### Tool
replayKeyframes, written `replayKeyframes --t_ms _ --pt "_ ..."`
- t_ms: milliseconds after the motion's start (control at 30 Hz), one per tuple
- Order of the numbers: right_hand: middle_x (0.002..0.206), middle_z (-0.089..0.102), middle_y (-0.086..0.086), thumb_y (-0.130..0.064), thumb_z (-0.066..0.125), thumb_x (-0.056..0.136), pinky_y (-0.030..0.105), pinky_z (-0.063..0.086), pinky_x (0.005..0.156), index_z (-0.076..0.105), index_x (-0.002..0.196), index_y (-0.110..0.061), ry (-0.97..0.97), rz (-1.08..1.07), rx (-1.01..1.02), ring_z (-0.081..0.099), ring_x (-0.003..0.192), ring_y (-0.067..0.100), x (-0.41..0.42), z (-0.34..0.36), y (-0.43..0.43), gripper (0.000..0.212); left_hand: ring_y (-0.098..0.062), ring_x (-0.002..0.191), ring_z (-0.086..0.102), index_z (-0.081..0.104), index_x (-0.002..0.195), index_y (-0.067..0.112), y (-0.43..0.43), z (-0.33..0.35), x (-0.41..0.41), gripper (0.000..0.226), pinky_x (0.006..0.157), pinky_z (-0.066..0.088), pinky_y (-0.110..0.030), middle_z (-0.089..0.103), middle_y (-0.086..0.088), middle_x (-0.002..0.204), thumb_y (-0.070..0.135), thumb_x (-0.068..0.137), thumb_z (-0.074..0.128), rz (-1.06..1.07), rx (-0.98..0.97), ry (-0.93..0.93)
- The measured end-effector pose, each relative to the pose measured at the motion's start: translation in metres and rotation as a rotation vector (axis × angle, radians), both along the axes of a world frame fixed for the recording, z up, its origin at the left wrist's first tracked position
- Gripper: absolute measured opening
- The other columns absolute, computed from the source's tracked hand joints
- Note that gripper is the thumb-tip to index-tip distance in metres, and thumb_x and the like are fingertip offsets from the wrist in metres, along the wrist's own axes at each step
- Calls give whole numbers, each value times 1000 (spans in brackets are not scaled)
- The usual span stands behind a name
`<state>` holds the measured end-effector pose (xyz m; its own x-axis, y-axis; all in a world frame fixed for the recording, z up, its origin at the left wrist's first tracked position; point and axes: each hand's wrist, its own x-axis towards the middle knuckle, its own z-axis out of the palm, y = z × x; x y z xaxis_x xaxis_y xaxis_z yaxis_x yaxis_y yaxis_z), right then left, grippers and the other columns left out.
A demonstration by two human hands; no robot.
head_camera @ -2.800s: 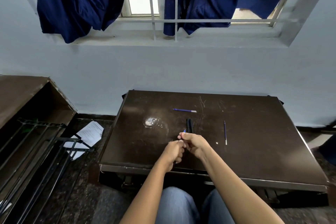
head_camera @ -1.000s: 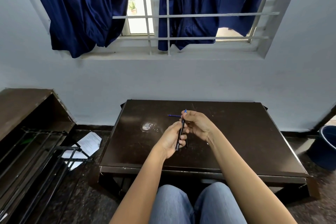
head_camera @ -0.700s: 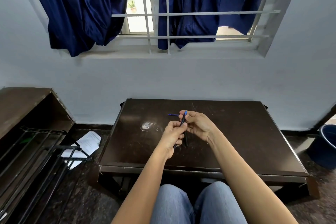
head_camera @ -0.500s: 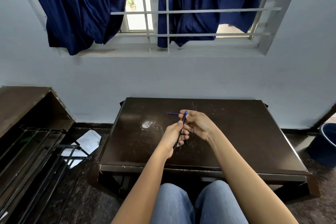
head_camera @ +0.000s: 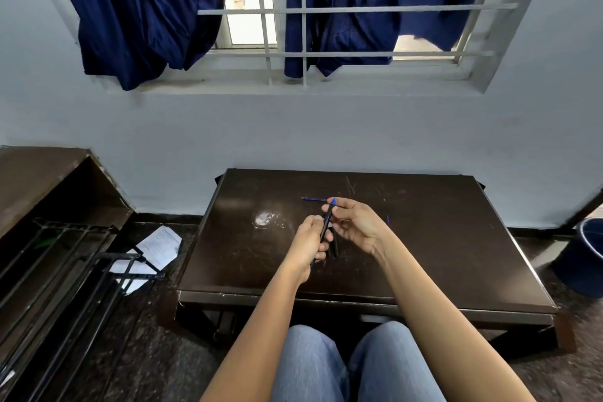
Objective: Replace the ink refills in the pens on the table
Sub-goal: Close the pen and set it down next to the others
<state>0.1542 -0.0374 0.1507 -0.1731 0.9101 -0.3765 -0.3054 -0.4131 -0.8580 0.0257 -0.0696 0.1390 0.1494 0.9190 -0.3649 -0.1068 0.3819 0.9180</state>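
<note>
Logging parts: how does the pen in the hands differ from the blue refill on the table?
The pen is thicker, black with a blue end; the blue refill is thin and blue. The pen is in the air, gripped by the left hand and right hand; the refill lies on the table. Both are straight.
</note>
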Motion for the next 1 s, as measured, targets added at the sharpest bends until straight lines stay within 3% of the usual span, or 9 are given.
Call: replayKeyframes --t_ms 100,233,433,600,800,900,1000 --pt "92 69 2 1 43 95 22 50 61 61 104 -12 6 22 -11 60 64 9 -3 -1 2 24 -2 47 36 51 107 15 0 -5 -1 24 37 27 -15 56 2 81 36 100 43 47 0 12" --pt "76 60 -4 -11 56 94 20 48 68 63 99 -16 -111 45 2 56 66 7 -7 -7 4 9 -4 52 41 49 103 15 1 -12 -5 6 42 30 -16 62 1 90 20 98 49 70 38 36" --pt "80 64 -2 -5 55 93 19 46 66 68 100 -12 -141 10 -6 57 68 6 -11 -19 13 16 -3 50 41 54 100 14 7 -18 -10 19 41 30 -15 63 0 81 21 102 37 51 6 22" --pt "82 63 -1 -6 49 96 21 43 68 67 101 -14 -33 -17 -87 52 66 6 -16 -25 22 21 -1 48 38 58 108 23 9 -31 -16 19 40 27 -15 57 3 76 31 101 42 21 49 75" --pt "74 62 0 -5 51 94 20 46 65 65 95 -14 -26 -128 -156 56 62 7 -16 -32 57 16 -2 46 35 64 97 18 16 -52 -25 17 37 25 -14 55 2 71 24 98 47 79 -17 59" --pt "71 61 6 -3 56 91 23 49 63 65 87 -12 -254 -171 -141 56 54 8 -13 -49 76 13 -2 45 35 64 97 17 18 -62 -31 18 36 25 -14 55 3 70 24 99 48 141 -71 24" --pt "82 68 14 -5 66 81 34 58 75 67 70 -11 -750 -78 -77 66 69 19 -12 -83 84 13 -3 45 36 64 97 16 24 -73 -37 18 36 24 -15 55 2 71 22 99 47 184 -122 17"
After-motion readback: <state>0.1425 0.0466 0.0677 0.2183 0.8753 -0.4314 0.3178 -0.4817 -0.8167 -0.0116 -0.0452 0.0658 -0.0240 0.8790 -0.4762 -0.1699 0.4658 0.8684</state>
